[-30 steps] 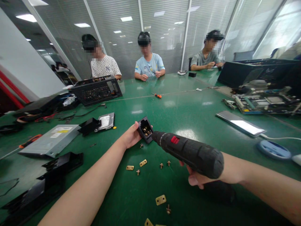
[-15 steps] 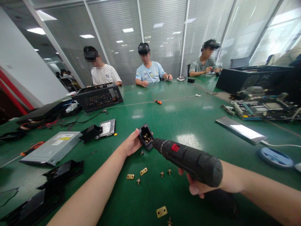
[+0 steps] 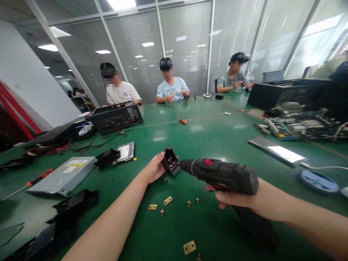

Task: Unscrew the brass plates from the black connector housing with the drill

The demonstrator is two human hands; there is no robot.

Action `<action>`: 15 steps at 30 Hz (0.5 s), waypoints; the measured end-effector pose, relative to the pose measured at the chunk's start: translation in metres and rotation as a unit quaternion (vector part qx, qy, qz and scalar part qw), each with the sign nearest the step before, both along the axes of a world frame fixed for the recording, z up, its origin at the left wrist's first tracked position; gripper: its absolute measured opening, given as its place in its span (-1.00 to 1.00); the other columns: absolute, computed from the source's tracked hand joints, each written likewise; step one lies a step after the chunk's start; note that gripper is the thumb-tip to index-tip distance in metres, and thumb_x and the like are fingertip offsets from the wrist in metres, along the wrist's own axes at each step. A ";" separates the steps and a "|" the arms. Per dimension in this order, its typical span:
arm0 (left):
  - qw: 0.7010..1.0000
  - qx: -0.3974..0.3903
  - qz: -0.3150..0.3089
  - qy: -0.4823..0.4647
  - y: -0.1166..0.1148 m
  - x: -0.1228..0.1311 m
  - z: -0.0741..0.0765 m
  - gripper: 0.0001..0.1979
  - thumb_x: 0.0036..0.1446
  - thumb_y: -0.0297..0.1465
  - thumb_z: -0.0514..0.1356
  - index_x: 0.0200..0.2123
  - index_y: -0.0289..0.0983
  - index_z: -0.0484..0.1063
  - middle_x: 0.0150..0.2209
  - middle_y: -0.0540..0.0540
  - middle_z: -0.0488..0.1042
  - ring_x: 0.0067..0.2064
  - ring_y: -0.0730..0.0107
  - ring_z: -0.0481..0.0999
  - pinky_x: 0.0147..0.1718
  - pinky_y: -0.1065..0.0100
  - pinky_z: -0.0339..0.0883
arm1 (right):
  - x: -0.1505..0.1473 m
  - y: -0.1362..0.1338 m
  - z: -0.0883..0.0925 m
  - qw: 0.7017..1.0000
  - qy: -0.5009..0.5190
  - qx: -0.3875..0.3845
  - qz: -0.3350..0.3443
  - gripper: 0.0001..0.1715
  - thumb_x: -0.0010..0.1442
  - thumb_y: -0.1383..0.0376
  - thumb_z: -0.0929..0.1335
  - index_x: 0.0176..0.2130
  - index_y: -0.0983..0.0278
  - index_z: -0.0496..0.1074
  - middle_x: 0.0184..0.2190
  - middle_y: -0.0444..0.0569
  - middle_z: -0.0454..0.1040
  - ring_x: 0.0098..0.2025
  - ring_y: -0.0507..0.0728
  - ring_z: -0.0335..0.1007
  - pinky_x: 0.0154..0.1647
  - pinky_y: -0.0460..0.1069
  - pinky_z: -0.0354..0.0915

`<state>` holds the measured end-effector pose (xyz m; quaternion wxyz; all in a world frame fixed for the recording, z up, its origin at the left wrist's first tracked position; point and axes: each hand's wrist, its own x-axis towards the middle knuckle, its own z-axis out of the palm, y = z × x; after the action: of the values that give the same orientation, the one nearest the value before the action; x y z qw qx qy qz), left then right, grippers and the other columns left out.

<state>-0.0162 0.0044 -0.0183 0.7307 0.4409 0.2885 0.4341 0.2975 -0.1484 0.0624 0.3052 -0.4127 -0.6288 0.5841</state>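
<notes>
My left hand [image 3: 155, 167] grips a small black box [image 3: 174, 171] by its left side; the open face is turned toward me, and brass-coloured parts show inside. My right hand [image 3: 231, 198] is wrapped around the handle of a black cordless drill [image 3: 223, 175] with a red switch on top. Its chuck end points left, close to the box's right edge; whether the tip touches cannot be made out. Below the box lie several loose screws [image 3: 189, 203], brass plates [image 3: 168, 201] with two holes each, and another brass plate [image 3: 189, 247] nearer to me.
On the left lie a grey metal drive [image 3: 63, 176], an orange-handled screwdriver [image 3: 40, 177], a hard disk [image 3: 126, 151] and black brackets [image 3: 78, 204]. A phone [image 3: 276, 150] and circuit boards [image 3: 307, 125] are on the right. Three people sit across the green table [image 3: 217, 127], near a black computer case [image 3: 116, 117].
The drill has swung from slanting down to the right to nearly level, its chuck still near the box. My view has tilted up slightly; my left hand keeps hold of the box.
</notes>
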 end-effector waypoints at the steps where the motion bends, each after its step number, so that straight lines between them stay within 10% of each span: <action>1: 1.000 0.003 0.001 0.001 0.000 0.001 0.000 -0.35 0.07 0.02 0.42 0.05 -0.35 0.55 -0.02 -0.35 0.65 0.08 -0.06 0.63 0.24 -0.02 0.31 | -0.001 -0.001 -0.001 1.000 0.019 -0.015 0.003 -0.10 0.20 -0.02 0.55 0.37 0.20 0.32 0.02 0.11 0.60 -0.32 0.10 0.57 -0.19 0.08 0.59; 8: 1.000 -0.001 -0.004 0.001 -0.001 0.000 0.002 -0.37 0.08 0.01 0.42 0.05 -0.35 0.55 -0.01 -0.35 0.65 0.06 -0.02 0.64 0.21 0.02 0.34 | -0.003 0.000 -0.007 0.997 0.058 -0.040 0.019 -0.04 0.19 0.11 0.57 0.42 0.15 0.22 0.10 0.15 0.56 -0.43 -0.01 0.50 -0.37 -0.03 0.53; 15: 1.000 0.003 -0.006 -0.003 0.000 -0.001 0.000 -0.41 0.13 0.00 0.39 0.05 -0.33 0.56 0.00 -0.32 0.66 0.05 0.03 0.65 0.20 0.06 0.36 | -0.003 -0.002 -0.012 1.000 -0.011 -0.004 0.008 -0.54 0.18 0.29 0.47 0.08 0.25 0.50 -0.19 -0.01 0.57 -0.48 0.00 0.47 -0.43 -0.06 0.43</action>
<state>-0.0169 0.0045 -0.0178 0.7332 0.4434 0.2818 0.4318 0.2942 -0.1502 0.0507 0.2918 -0.4150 -0.6332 0.5845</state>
